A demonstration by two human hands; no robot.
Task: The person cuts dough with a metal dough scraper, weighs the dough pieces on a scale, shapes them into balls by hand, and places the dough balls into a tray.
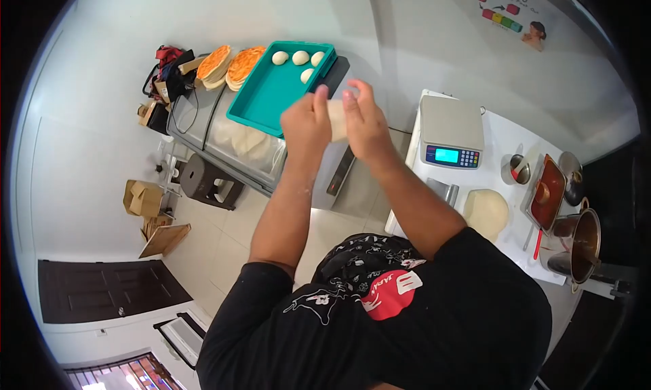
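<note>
Pale dough (337, 121) is held up between my two hands, in front of the right end of the teal tray. My left hand (306, 122) grips its left side, thumb pointing up. On the other side my right hand (366, 122) has its fingers curled round the dough. Several round dough balls (300, 57) lie at the far end of the teal tray (256, 83). A flat dough round (485, 214) rests on the white table to the right.
Sauced flat rounds (245, 66) are stacked left of the tray on a chest freezer (220, 135). The white table (498, 180) bears a scale (451, 129), a sauce pan (548, 193) and a metal pot (580, 244). A dark stool (207, 181) stands below the freezer.
</note>
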